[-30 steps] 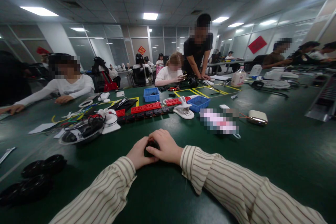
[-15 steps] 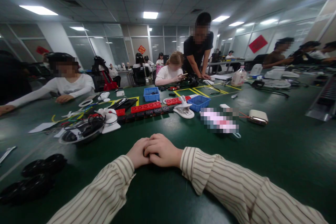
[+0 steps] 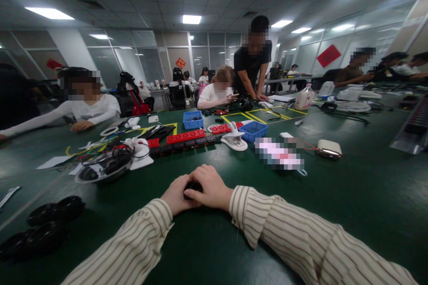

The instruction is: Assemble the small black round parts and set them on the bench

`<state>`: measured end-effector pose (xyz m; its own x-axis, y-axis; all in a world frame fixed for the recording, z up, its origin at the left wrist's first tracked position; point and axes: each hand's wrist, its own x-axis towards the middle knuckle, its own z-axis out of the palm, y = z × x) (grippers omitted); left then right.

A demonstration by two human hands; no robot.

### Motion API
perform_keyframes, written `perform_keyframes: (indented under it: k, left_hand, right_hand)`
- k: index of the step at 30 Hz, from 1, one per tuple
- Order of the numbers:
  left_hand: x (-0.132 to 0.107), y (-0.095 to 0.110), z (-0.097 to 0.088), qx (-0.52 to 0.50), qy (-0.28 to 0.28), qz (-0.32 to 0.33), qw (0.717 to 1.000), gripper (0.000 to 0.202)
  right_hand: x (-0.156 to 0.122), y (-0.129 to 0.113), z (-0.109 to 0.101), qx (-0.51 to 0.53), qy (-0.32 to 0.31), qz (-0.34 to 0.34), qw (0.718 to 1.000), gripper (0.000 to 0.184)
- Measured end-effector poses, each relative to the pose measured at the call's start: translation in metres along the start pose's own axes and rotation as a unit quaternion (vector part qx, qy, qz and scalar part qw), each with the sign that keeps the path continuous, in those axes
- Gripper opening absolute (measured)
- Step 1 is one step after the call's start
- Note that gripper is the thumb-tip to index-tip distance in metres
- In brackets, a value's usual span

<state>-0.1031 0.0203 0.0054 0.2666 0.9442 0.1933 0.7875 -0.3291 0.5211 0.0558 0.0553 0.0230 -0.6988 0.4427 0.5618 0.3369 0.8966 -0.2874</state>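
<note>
Between my hands, low over the green table [image 3: 220,249], is a small dark object [image 3: 193,186] with a rounded, shiny edge. Most of it is covered by fingers, so its kind does not show. My left hand [image 3: 175,193] is closed around it from the left. My right hand [image 3: 213,187] curls over it from the right, thumb lying across its front, fingers touching the left hand. Black ring-shaped parts [image 3: 55,211] lie to the left of my left forearm.
Beyond my hands stand a row of red and black socket strips [image 3: 185,136], a white clip base [image 3: 234,138] and blue bins [image 3: 253,131]. A clear bowl of black parts [image 3: 103,167] sits left. Right are a blurred pouch [image 3: 279,153] and a cream case [image 3: 329,148]. Co-workers sit across.
My right hand has shifted and its fingers have lifted slightly, the thumb moving, so the dark object between my hands now shows. The left hand has hardly moved.
</note>
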Motion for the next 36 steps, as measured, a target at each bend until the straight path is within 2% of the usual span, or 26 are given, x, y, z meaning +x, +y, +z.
perform_keyframes:
  k: [3,6,11,17,22,26,32,36]
  left_hand:
    - [0.000,0.001,0.000,0.023,-0.003,0.025,0.999,0.033]
    - [0.001,-0.003,0.001,0.015,0.002,0.034,0.999,0.030]
    - [0.001,-0.013,0.004,-0.008,0.004,0.041,0.999,0.023]
    - [0.003,-0.020,0.004,0.004,-0.021,0.061,0.998,0.024]
    - [0.002,-0.011,0.002,-0.005,-0.006,0.047,0.999,0.044]
    - [0.000,-0.003,0.001,0.007,-0.003,0.018,1.000,0.050]
    - [0.001,-0.004,0.002,0.025,0.006,0.033,0.999,0.029]
    - [0.002,-0.005,0.003,0.025,0.015,0.039,0.999,0.017]
  right_hand:
    - [0.001,0.002,0.003,-0.018,-0.019,0.007,1.000,0.031]
    - [0.001,0.003,0.003,-0.010,-0.017,0.003,1.000,0.025]
    - [0.000,0.003,0.002,0.041,-0.026,-0.060,0.997,0.006]
    - [-0.001,0.002,0.003,0.074,-0.045,-0.127,0.988,0.010]
    - [-0.002,-0.002,0.000,0.061,-0.009,-0.089,0.994,0.018]
    - [-0.001,-0.001,0.000,0.036,-0.001,-0.052,0.998,0.019]
    - [0.000,0.000,0.005,-0.003,0.000,-0.004,1.000,0.026]
    - [0.000,-0.001,0.007,-0.006,0.002,-0.002,1.000,0.018]
